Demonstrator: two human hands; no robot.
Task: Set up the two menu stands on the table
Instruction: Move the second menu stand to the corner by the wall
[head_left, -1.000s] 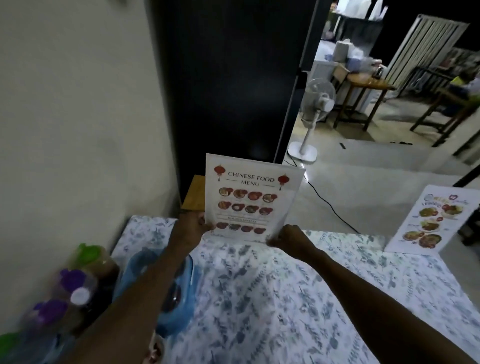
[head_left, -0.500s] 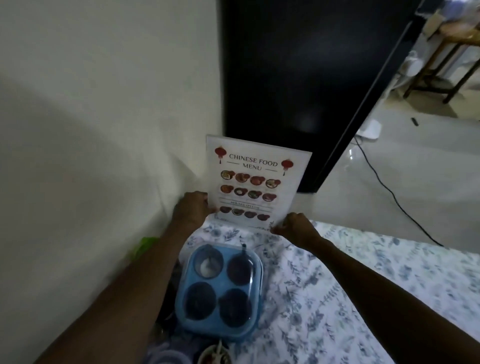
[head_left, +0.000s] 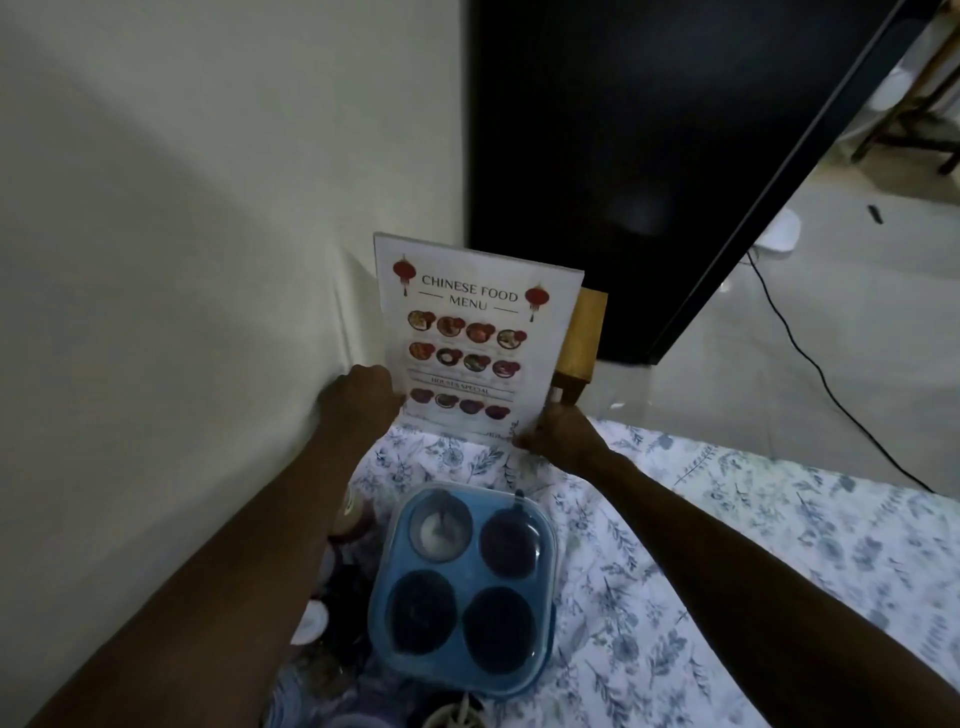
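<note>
A clear menu stand (head_left: 475, 332) with a white "Chinese Food Menu" sheet stands upright at the far left corner of the table (head_left: 727, 561), close to the wall. My left hand (head_left: 361, 397) grips its lower left edge. My right hand (head_left: 558, 436) grips its lower right corner at the base. The stand's foot rests at the edge of the blue floral tablecloth. The second menu stand is out of view.
A blue four-cup condiment tray (head_left: 465, 587) with a clear lid sits just behind my hands. Bottles and jars (head_left: 322, 613) crowd the table's left side by the wall. A wooden stool (head_left: 582, 340), a dark panel (head_left: 649, 156) and a floor cable (head_left: 810, 358) lie beyond.
My view has swung left and down, so the second menu stand and the fan left the frame. Both hands have kept hold of the menu stand, now lower at the table corner.
</note>
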